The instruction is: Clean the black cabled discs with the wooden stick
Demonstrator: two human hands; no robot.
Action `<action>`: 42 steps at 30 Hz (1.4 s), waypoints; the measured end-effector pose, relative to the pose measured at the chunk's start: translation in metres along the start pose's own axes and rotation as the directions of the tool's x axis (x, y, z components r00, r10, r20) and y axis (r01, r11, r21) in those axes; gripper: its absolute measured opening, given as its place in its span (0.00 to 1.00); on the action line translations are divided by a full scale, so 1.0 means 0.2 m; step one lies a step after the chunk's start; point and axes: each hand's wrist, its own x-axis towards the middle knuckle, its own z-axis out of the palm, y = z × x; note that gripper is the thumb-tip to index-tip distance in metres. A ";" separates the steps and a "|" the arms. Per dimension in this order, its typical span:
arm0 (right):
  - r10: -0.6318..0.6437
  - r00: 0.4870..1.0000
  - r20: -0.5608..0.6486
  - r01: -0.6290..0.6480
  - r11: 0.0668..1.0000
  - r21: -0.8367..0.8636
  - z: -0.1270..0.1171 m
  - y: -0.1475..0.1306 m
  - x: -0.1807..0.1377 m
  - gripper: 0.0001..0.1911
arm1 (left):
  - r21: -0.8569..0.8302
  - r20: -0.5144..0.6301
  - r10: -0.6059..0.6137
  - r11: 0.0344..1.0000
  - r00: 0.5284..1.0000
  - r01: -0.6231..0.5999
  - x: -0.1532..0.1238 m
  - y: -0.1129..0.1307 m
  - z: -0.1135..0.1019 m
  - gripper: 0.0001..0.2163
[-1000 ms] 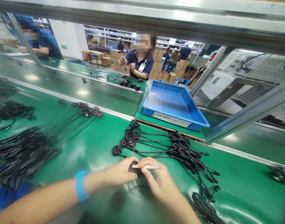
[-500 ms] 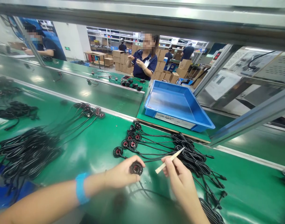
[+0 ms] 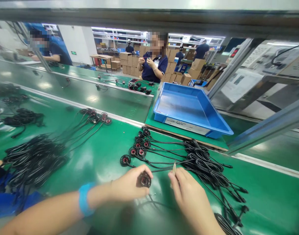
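Note:
My left hand (image 3: 128,186) is closed around a small round black part with a red centre (image 3: 144,180), held just above the green table. Its black cable trails down toward me. My right hand (image 3: 190,197) pinches a thin pale stick (image 3: 174,168), which points up and away from me, a little to the right of the part. Just beyond my hands lies a row of several similar round parts (image 3: 137,148) whose black cables run right into a coiled bundle (image 3: 203,163).
A blue tray (image 3: 219,127) stands on a green board past the parts. More black cable bundles (image 3: 34,160) and round parts (image 3: 97,117) lie to the left. Metal frame bars (image 3: 267,129) cross at right. A person (image 3: 154,62) across the belt handles a small item; another person sits far left.
My right hand drew the stick off the round part, swung it out to the right, then turned it upright. My left hand kept hold of the part.

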 end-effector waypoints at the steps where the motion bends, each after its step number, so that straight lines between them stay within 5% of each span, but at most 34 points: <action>1: -0.063 0.998 -0.015 0.062 0.993 -0.101 0.01 0.03 0.00 0.17 | 0.182 -0.020 0.062 0.982 0.998 -0.057 -0.01 0.02 0.00 0.12; 4: -0.201 0.979 0.042 0.205 0.945 -0.255 0.05 0.08 0.00 0.13 | 0.528 0.083 0.149 0.832 0.985 -0.171 -0.04 0.07 -0.01 0.12; 7: -0.202 0.964 0.173 0.235 0.950 -0.205 0.06 0.08 0.00 0.06 | 0.581 0.150 0.138 0.789 0.979 -0.200 -0.06 0.12 -0.02 0.13; 9: -0.162 0.964 0.212 0.204 0.961 -0.190 0.06 0.05 0.01 0.06 | 0.612 0.070 0.168 0.771 0.983 -0.176 -0.06 0.13 -0.04 0.09; 14: 0.038 0.990 0.135 -0.005 0.972 -0.235 -0.05 0.09 0.02 0.08 | 0.791 -0.261 0.310 0.612 0.914 0.018 -0.02 0.11 -0.19 0.06; 19: 0.281 0.956 -0.082 -0.292 0.908 -0.300 -0.25 0.27 -0.03 0.12 | 0.860 -0.253 0.124 0.484 0.960 0.164 -0.03 0.06 -0.32 0.10; 21: 0.298 0.951 -0.087 -0.310 0.903 -0.298 -0.29 0.29 -0.04 0.11 | 0.852 -0.234 0.065 0.495 0.970 0.172 -0.03 0.05 -0.33 0.08; 27: 0.059 0.975 0.216 -0.020 0.984 -0.179 -0.16 0.12 -0.02 0.05 | 0.825 -0.203 0.066 0.549 0.977 0.134 -0.02 0.06 -0.33 0.05; 32: 0.220 0.971 0.089 -0.173 0.914 -0.368 -0.12 0.18 0.00 0.08 | 0.758 -0.296 0.134 0.635 0.946 0.147 -0.03 0.13 -0.32 0.06; 38: 0.319 0.948 0.010 -0.256 0.779 -0.573 -0.10 0.24 0.01 0.19 | 0.504 -0.378 0.160 0.862 0.912 0.057 -0.04 0.18 -0.31 0.10; 42: 0.342 0.939 -0.022 -0.273 0.707 -0.653 -0.08 0.20 0.01 0.11 | 0.317 -0.435 0.148 0.949 0.888 -0.003 -0.02 0.15 -0.31 0.13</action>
